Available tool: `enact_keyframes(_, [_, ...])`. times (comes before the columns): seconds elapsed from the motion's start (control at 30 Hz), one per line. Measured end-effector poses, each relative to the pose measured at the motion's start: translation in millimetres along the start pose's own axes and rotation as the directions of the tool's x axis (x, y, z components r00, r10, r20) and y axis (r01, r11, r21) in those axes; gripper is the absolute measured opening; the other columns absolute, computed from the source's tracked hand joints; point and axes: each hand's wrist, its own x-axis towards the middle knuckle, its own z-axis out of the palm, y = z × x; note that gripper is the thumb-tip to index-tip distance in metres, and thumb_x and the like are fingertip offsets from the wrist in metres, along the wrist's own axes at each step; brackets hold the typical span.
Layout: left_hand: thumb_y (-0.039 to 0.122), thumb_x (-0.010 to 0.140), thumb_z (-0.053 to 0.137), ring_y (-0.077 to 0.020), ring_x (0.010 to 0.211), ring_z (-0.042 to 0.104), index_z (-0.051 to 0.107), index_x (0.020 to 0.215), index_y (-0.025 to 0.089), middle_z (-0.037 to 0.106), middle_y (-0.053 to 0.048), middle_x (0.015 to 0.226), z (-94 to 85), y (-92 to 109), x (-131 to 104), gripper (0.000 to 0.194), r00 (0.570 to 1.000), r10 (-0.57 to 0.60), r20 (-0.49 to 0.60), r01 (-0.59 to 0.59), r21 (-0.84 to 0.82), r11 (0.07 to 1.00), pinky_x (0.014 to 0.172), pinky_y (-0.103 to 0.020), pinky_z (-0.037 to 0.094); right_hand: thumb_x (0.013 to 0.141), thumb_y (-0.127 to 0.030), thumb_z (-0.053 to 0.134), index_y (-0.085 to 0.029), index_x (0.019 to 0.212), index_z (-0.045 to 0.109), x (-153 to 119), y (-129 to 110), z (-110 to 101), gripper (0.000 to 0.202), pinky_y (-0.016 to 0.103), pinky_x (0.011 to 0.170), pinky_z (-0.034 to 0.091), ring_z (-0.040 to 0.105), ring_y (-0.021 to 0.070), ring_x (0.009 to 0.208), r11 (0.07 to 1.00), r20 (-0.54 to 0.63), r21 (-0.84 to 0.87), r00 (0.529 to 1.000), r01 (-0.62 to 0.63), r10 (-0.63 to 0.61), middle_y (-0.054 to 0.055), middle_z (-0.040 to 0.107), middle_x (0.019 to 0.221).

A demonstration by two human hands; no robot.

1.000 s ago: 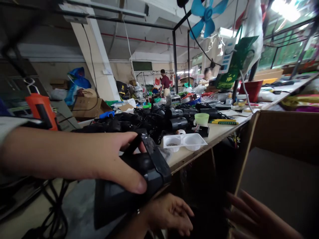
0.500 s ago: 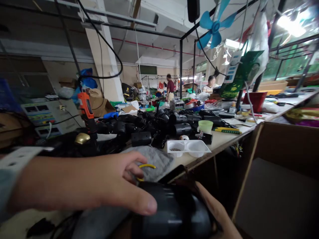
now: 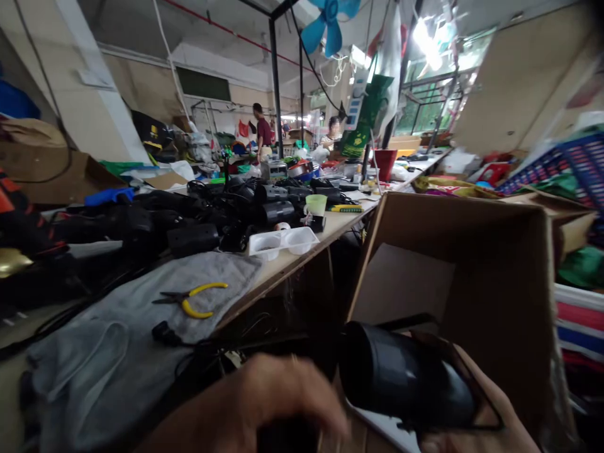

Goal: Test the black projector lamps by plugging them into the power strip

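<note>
A black cylindrical housing [image 3: 406,377] with a thin bracket lies in my right hand [image 3: 495,402], its round end facing left, over the near side of an open cardboard box [image 3: 500,264]. The fingers wrap it from the right and below. Low in the middle, my left hand [image 3: 283,396] is apart from the housing; its curled fingers are smeared by motion, and whether they hold anything is unclear. A black cable with a plug [image 3: 165,333] hangs over the table edge. Pliers with yellow handles [image 3: 198,301] rest on a grey cloth [image 3: 127,321] to the left.
Similar black housings [image 3: 193,239] are heaped along the bench. Close to its edge stand a white two-cup tray [image 3: 284,241] and a pale green cup [image 3: 315,205]. A blue crate [image 3: 566,163] is beyond the box on the right. Two people are in the background.
The view has swung right, bringing the cardboard box fully in. My left hand has let go of the housing, which my right hand now holds by the box. The pliers are uncovered.
</note>
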Motion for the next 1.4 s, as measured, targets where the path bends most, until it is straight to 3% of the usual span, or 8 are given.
enact_keyframes(0.13, [0.038, 0.073, 0.073, -0.0251, 0.133, 0.033, 0.041, 0.135, 0.026, 0.04, -0.006, 0.145, 6.1, 18.0, 31.1, 0.071, 0.964, 0.258, 0.062, -0.266, 0.261, 0.928, 0.111, -0.036, 0.024, 0.046, -0.025, 0.088, -0.038, 0.118, 0.054, -2.6, -27.1, 4.2, 0.081, 0.036, 0.062, 0.059, 0.066, 0.0325, 0.086, 0.998, 0.054, -0.064, 0.998, 0.017, -0.014, 0.005, 0.066, 0.102])
enact_keyframes(0.23, [0.034, 0.077, 0.07, -0.0248, 0.133, 0.033, 0.03, 0.142, 0.02, 0.035, -0.01, 0.147, 20.0, 26.8, 70.0, 0.077, 0.89, 0.299, 0.344, -0.382, 0.207, 0.9, 0.11, -0.037, 0.026, 0.038, -0.022, 0.09, -0.032, 0.117, 0.056, -5.0, -40.0, 1.2, 0.087, 0.039, 0.076, 0.057, 0.065, 0.0334, 0.09, 0.985, 0.106, -0.146, 0.992, 0.09, -0.074, 0.004, 0.066, 0.091])
enact_keyframes(0.43, [0.009, 0.069, 0.065, -0.0138, 0.071, 0.058, 0.056, 0.117, 0.011, 0.063, -0.005, 0.092, 44.6, 30.2, 116.8, 0.048, 0.844, 0.274, 0.462, -0.356, 0.099, 0.929, 0.063, -0.023, 0.046, 0.032, -0.042, 0.092, -0.031, 0.116, 0.052, -11.7, -20.7, -26.2, 0.093, 0.033, 0.085, 0.05, 0.064, 0.0277, 0.093, 0.99, 0.033, -0.068, 0.992, 0.122, -0.12, 0.004, 0.064, 0.107])
enact_keyframes(0.67, [0.019, 0.07, 0.07, -0.0128, 0.064, 0.052, 0.065, 0.091, 0.007, 0.057, -0.001, 0.072, 43.8, 32.3, 124.3, 0.025, 0.697, 0.158, 0.699, -0.361, 0.153, 0.92, 0.056, -0.022, 0.04, 0.041, -0.056, 0.086, -0.026, 0.108, 0.062, -9.9, 6.4, -20.9, 0.077, 0.028, 0.075, 0.049, 0.064, 0.0215, 0.084, 0.951, -0.029, 0.303, 0.998, 0.058, -0.052, 0.003, 0.068, 0.095])
enact_keyframes(0.97, [0.028, 0.059, 0.081, -0.0065, 0.055, 0.05, 0.058, 0.078, 0.013, 0.057, 0.004, 0.065, 61.1, -13.3, 130.3, 0.034, 0.986, -0.05, 0.158, 0.115, -0.437, 0.892, 0.052, -0.017, 0.04, 0.069, -0.065, 0.066, -0.024, 0.116, 0.056, 10.4, 11.5, -13.6, 0.063, 0.04, 0.095, 0.04, 0.056, 0.0252, 0.107, 0.792, -0.292, 0.593, 0.955, 0.142, 0.047, 0.008, 0.06, 0.118])
enact_keyframes(1.1, [0.027, 0.05, 0.086, -0.0076, 0.057, 0.055, 0.06, 0.071, 0.013, 0.061, 0.004, 0.065, 69.5, -0.7, 125.8, 0.037, 0.974, -0.125, -0.187, -0.025, -0.644, 0.764, 0.052, -0.018, 0.048, 0.059, -0.083, 0.053, -0.03, 0.125, 0.051, 3.8, 25.7, 6.4, 0.086, 0.051, 0.101, 0.032, 0.042, 0.033, 0.124, 0.7, -0.156, 0.699, 0.986, 0.146, -0.05, 0.011, 0.048, 0.135])
enact_keyframes(1.23, [0.024, 0.045, 0.088, -0.0105, 0.057, 0.059, 0.058, 0.064, 0.013, 0.063, 0.004, 0.06, 83.4, 10.2, 127.8, 0.037, 0.911, -0.21, -0.354, -0.15, -0.761, 0.631, 0.052, -0.021, 0.053, 0.053, -0.058, 0.081, -0.037, 0.13, 0.045, -6.0, 35.5, 49.8, 0.088, 0.045, 0.101, 0.031, 0.037, 0.0288, 0.128, 0.817, 0.082, 0.576, 0.995, 0.002, -0.06, 0.006, 0.045, 0.138])
enact_keyframes(1.4, [0.021, 0.041, 0.09, -0.0125, 0.058, 0.06, 0.057, 0.06, 0.013, 0.065, 0.001, 0.058, 82.3, 10.7, 127.0, 0.038, 0.918, -0.286, -0.274, -0.093, -0.851, 0.517, 0.053, -0.025, 0.056, 0.065, -0.045, 0.074, -0.019, 0.081, 0.063, -3.4, 30.2, 54.7, 0.033, 0.031, 0.067, 0.045, 0.056, 0.0194, 0.071, 0.99, -0.142, 0.139, 0.989, -0.017, 0.037, 0.002, 0.062, 0.076])
